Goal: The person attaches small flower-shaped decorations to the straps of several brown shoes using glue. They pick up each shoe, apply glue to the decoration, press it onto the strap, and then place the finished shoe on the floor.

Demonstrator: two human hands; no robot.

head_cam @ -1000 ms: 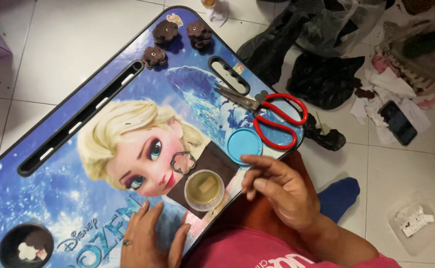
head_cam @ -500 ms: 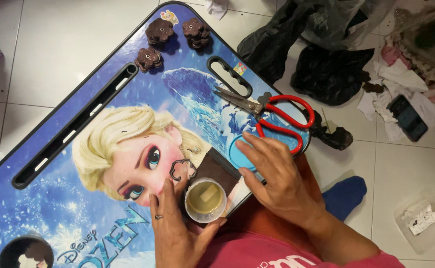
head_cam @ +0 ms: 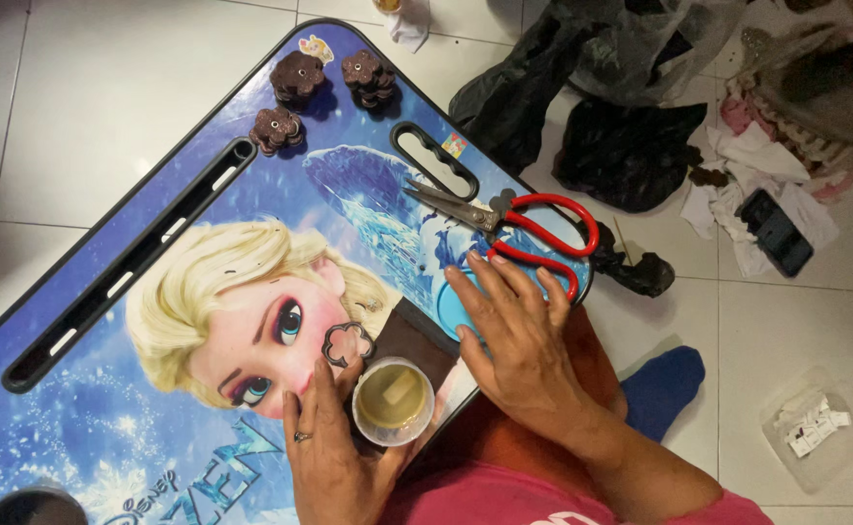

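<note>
Brown fabric [head_cam: 415, 342], a dark square piece, lies flat on the picture-printed lap table [head_cam: 106, 185] near its lower right edge, and every other item is best placed from it. Touching its left corner sits a small flower-shaped outline piece [head_cam: 348, 341], apparently a template laid there so its shape can be matched against the cloth. On the fabric's lower part stands a small round cup [head_cam: 393, 401] of yellowish liquid, glue by the look of it, kept within reach. The left hand [head_cam: 334, 457] rests open below and to the left of the fabric, fingertips reaching up toward the flower outline and thumb beside the cup, gripping nothing. The right hand [head_cam: 516, 340] lies just right of the fabric, spread flat and palm down over a round blue lid [head_cam: 454, 307], holding nothing; it seems to steady itself there. Beyond that hand, further right and up from the fabric, lie red-handled scissors [head_cam: 514, 226], blades closed. Well above the fabric, at the table's far corner, three stacks of finished brown flower cutouts [head_cam: 298, 76] sit out of the working area.
</note>
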